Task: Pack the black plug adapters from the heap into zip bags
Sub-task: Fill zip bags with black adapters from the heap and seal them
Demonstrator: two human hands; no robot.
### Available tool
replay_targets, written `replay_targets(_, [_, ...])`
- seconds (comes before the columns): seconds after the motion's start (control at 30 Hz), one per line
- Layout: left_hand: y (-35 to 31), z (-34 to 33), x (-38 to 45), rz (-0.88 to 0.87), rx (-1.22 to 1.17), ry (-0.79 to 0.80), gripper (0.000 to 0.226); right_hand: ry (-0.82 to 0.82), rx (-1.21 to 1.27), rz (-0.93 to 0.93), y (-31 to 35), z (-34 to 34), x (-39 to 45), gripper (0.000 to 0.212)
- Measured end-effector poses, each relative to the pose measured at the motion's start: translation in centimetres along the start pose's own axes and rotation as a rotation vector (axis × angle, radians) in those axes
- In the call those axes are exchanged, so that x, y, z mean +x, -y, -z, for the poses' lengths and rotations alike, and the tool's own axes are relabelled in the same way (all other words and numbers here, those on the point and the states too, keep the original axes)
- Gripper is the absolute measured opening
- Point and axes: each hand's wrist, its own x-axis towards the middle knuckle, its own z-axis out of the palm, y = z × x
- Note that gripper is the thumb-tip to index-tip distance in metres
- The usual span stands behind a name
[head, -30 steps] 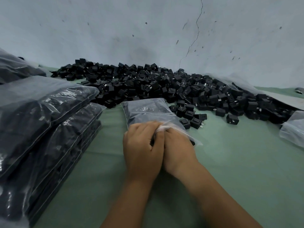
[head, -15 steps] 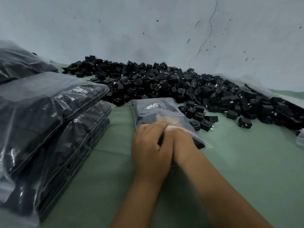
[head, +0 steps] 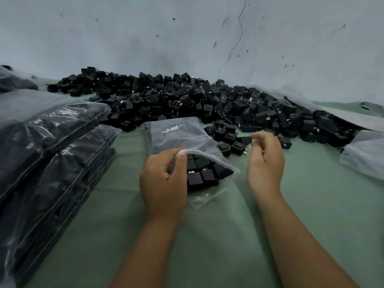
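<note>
A: What is different now, compared with one second ago?

B: Before, both hands were pressed together on the mouth of the clear plastic zip bag [head: 182, 138]. Now the right hand [head: 265, 161] has left the bag and is near the loose edge of the big heap of black plug adapters [head: 197, 100] on the green cloth table [head: 228, 235].

A: And the left hand?

B: The left hand [head: 163, 181] still grips the upper lip of the bag and keeps the mouth lifted. Inside the opening I see a neat block of black adapters [head: 202, 171], packed in rows.

A: Is the right hand holding something?

B: Its fingers are curled, with the fingertips [head: 254, 138] touching or almost touching one small black adapter [head: 246, 139]. The picture is blurred there, so I cannot tell if it already pinches it.

A: So what does it mean for the task?

B: I think the bag is not full yet, and one more adapter will go in. On the left a stack of filled clear bags [head: 47, 146] lies finished, but the heap remains large.
</note>
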Motion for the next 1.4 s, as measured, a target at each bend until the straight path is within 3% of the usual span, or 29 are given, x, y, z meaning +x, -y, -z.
replay_targets(0.13, [0.3,-0.1,0.0,0.025,-0.018,0.01,0.026,0.127,-0.042,-0.412,-2.9,0.2,1.4,0.032])
replay_targets(0.23, [0.6,-0.1,0.1,0.051,-0.043,0.024,0.021,0.29,-0.226,-0.327,-2.9,-0.3,1.3,0.034])
replay_targets(0.4, [0.6,-0.1,0.1,0.088,-0.049,0.031,0.019,0.287,-0.269,-0.283,-3.1,-0.3,1.6,0.025])
replay_targets(0.57, [0.4,-0.2,0.1,0.092,-0.032,0.04,0.019,0.398,-0.446,-0.222,-3.6,-0.8,1.9,0.034])
replay_targets(1.0, [0.8,-0.2,0.1,0.082,-0.042,0.07,0.019,0.442,-0.433,-0.164,-4.1,-0.9,1.9,0.037])
replay_targets(1.23, [0.9,-0.2,0.0,0.09,-0.05,0.073,0.021,0.385,-0.341,-0.201,-3.7,-1.0,1.9,0.025])
replay_targets(1.4, [0.9,-0.2,0.1,0.11,-0.06,0.084,0.02,0.38,-0.361,-0.168,-3.7,-1.1,1.8,0.028])
